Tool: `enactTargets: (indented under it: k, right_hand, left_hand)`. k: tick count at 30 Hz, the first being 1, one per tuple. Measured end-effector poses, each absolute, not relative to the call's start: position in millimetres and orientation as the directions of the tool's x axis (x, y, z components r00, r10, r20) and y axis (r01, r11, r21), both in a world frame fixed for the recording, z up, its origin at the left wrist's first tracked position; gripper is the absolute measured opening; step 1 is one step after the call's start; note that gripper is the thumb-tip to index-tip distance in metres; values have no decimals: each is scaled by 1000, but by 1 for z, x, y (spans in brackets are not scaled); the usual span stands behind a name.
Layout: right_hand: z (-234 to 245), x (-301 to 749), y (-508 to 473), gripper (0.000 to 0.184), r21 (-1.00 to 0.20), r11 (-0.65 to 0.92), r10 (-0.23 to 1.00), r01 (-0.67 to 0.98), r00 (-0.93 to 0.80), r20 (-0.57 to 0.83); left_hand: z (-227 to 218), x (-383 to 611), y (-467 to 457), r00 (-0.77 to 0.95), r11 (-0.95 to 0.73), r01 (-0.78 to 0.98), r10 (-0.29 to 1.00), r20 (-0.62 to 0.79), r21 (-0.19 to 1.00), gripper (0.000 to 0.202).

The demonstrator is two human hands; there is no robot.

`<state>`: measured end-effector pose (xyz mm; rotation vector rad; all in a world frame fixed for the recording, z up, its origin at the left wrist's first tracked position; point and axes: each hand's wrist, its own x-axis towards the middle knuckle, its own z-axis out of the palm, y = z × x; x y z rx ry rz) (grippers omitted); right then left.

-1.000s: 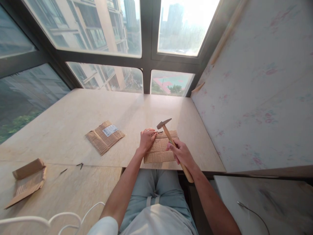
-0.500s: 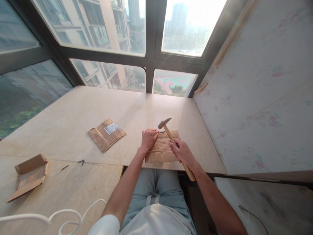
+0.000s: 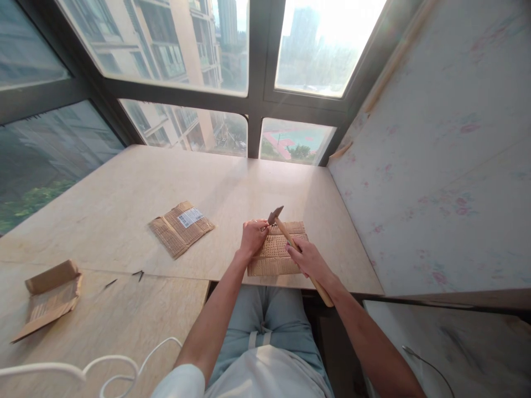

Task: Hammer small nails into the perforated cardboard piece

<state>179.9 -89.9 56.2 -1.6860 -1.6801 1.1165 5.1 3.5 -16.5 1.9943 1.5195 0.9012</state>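
Observation:
A piece of corrugated cardboard (image 3: 276, 266), dotted with rows of small holes, lies on the ledge in front of me. My left hand (image 3: 254, 236) rests at its far left corner, thumb and fingers pinched around what looks like a thin dark nail, mostly hidden. Small dark nails show along the cardboard's far edge. My right hand (image 3: 306, 255) grips the wooden handle of a hammer (image 3: 286, 232). The hammer's metal head is down at the left fingertips, at or just above the nail; contact cannot be made out.
Another cardboard piece (image 3: 182, 229) with a white label lies to the left. Several loose dark nails (image 3: 139, 274) are near the ledge seam. An open cardboard box (image 3: 53, 298) sits far left, with a white cable (image 3: 112, 359) nearer me. Windows stand ahead, a papered wall (image 3: 435, 193) at right.
The hammer head has come down and slightly left, from above the cardboard's far edge to my left fingertips. My left hand stays almost in place.

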Motion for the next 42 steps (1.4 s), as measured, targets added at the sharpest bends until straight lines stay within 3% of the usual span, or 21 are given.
enactTargets:
  k: [5,27,42]
  right_hand:
    - [57,178,-90,22,-833,-95,985,546,-67,-156]
    - [49,181,-95,20,-806,-95,981,584,-84,-176]
    - [50,181,-95,20,-839,-101,984,535,-69,-162]
  left_hand:
    - [-18,4,3,175,-335,572,942,288,748,18]
    - [-16,6,0,198,-285,576,958,208,766,19]
    - [-20,6,0,174,-304,557,953,250,773,18]
